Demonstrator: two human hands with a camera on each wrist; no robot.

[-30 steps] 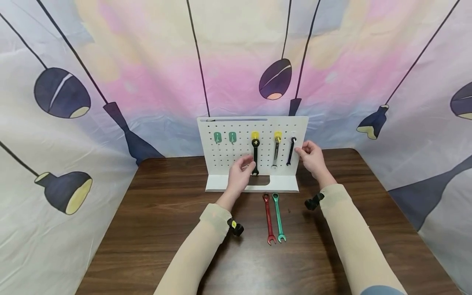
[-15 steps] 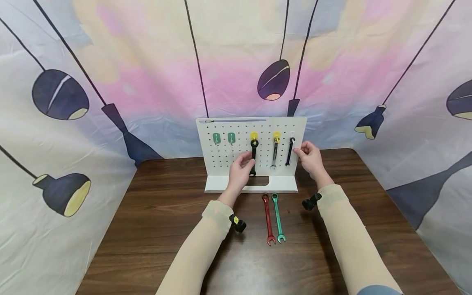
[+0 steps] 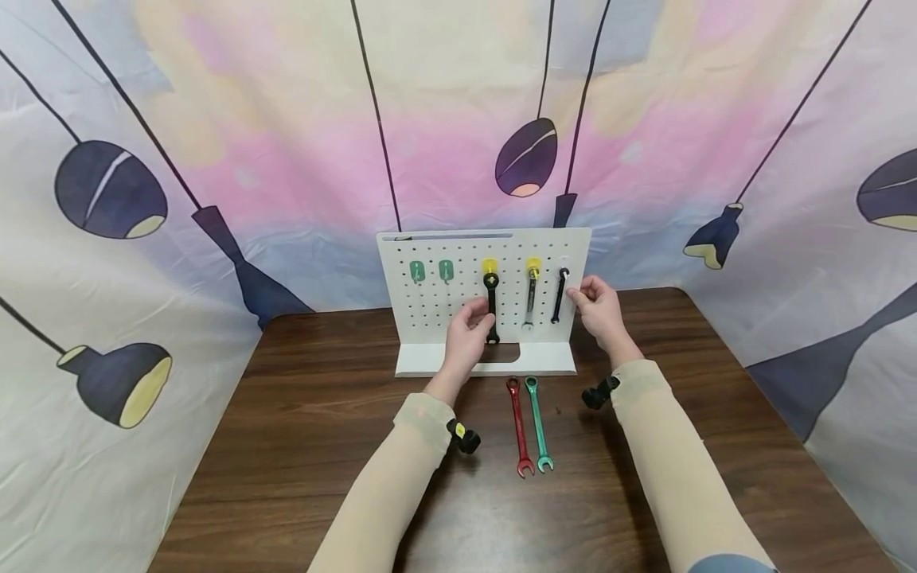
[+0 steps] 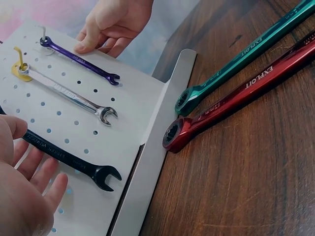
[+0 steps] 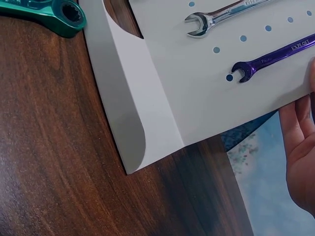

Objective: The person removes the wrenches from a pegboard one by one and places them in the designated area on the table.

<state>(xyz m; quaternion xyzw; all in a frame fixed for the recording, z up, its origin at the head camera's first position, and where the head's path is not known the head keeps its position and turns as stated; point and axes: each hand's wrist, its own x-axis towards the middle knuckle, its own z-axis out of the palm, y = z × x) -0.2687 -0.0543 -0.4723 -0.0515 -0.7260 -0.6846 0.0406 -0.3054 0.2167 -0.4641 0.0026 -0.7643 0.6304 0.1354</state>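
Note:
A white pegboard [image 3: 469, 298] stands upright on its base at the back of the table. My left hand [image 3: 466, 338] is at the black combination wrench [image 3: 492, 306], which hangs from a yellow hook; thumb and fingers pinch its shank. My right hand [image 3: 600, 312] grips the board's right edge, thumb in front and fingers behind. Between the hands hang a silver wrench [image 4: 64, 91] on a yellow hook and a purple wrench [image 4: 81, 61] on a white hook. Two green hooks [image 3: 432, 271] at the left bear nothing.
A red wrench [image 3: 520, 426] and a green wrench [image 3: 539, 426] lie side by side on the brown wooden table [image 3: 308, 430], just in front of the board's base. A curtain printed with lamps [image 3: 458, 143] hangs close behind the board.
My left hand has moved slightly right onto the black wrench and taken it between thumb and fingers. My right hand keeps its hold on the board's edge. The head view has shifted a little.

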